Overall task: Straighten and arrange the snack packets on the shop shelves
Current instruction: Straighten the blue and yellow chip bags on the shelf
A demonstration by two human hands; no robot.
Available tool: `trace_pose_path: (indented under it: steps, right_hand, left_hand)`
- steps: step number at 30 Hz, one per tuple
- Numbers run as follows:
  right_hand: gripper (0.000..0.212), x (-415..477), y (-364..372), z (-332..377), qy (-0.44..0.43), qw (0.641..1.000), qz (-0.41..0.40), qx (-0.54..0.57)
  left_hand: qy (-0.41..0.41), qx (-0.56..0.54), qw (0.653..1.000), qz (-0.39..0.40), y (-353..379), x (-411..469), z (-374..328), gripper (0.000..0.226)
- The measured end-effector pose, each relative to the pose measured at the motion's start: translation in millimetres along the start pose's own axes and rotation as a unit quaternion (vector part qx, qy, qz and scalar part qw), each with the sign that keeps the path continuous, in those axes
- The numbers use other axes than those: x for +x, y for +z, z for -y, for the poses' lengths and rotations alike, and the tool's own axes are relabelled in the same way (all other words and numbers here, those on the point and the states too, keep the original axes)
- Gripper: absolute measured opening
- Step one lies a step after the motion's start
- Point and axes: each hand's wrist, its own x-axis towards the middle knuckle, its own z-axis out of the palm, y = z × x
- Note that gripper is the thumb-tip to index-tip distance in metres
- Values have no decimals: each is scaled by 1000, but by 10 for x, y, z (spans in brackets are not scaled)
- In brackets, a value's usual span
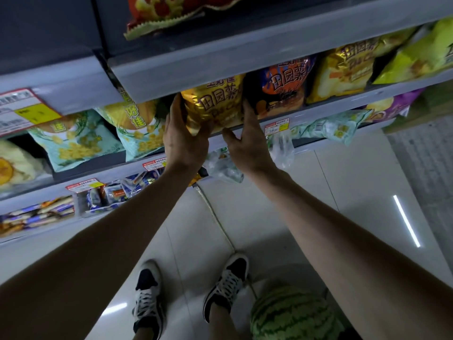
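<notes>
A gold snack packet (212,104) stands at the front of a grey shelf (343,98), under the shelf above. My left hand (182,141) holds its left side, fingers along the edge and thumb across its lower front. My right hand (247,138) presses its right edge with straight fingers, thumb spread out below the packet. An orange and dark blue packet (282,87) sits just right of it, followed by a yellow packet (343,69) and a lime green one (416,52).
Teal corn snack packets (137,133) fill the shelf to the left. Small packets (117,192) lie on lower shelves. A red packet (171,11) sits on the top shelf. A watermelon (294,315) rests on the tiled floor beside my shoes (228,285).
</notes>
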Motion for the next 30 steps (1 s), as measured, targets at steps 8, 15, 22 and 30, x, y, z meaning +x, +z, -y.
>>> trace_pose_path:
  steps: [8,15,22,30]
  right_hand:
    - [78,-23,-186,46,27,994,86,-61]
    - [67,-216,-351,-4,34,986,110,-123]
    - [54,-335,-682,-25,-12,957,67,-281]
    - [55,-322,-1225,-183,44,928,5,-369]
  left_hand:
    - [-49,64,996,34,-51,19,-62,65]
    - [-25,103,991,86,-222,-357,-231,66]
    - [44,226,961,155,-338,-513,-341,69]
    - [73,215,955,192,-157,-491,-646,69]
